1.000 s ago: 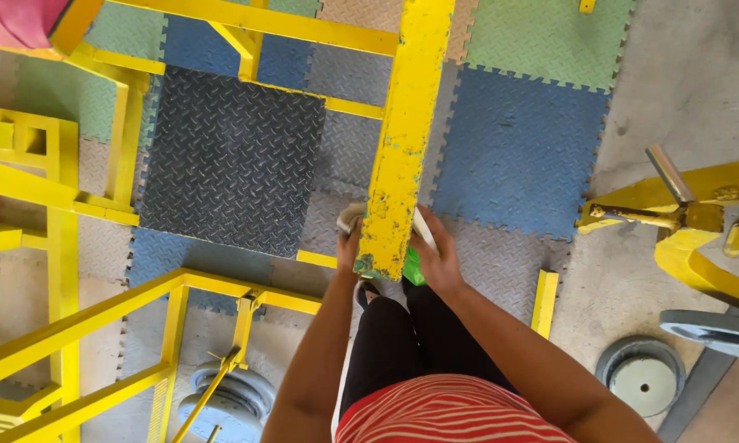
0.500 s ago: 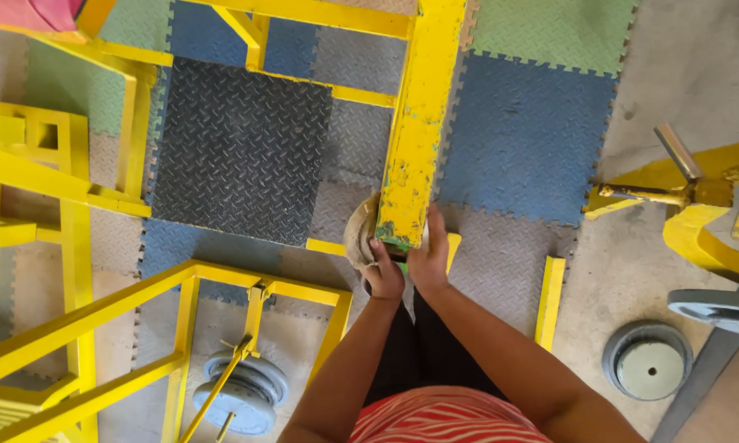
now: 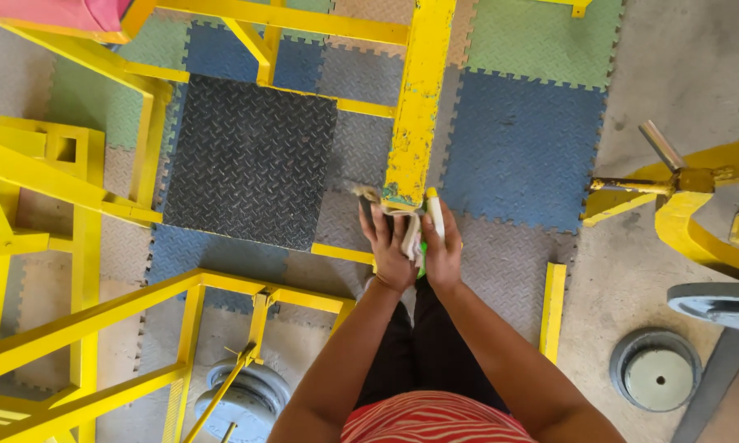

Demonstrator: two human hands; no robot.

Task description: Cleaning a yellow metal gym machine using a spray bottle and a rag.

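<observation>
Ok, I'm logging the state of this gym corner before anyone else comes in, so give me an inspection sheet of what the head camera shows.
Surface: interlocking foam floor mats in blue, green and grey, one black ribbed mat; bare concrete to the right.
Job's things: yellow beam with chipped paint at its near end; pale cloth bunched just below that end.
Clutter: weight plates on the concrete; another stack under the yellow frame.
Grippers: left hand and right hand both on the cloth below the beam end.
Cables: nothing seen.
Surroundings: yellow machine arm at right; pink pad top left.
</observation>
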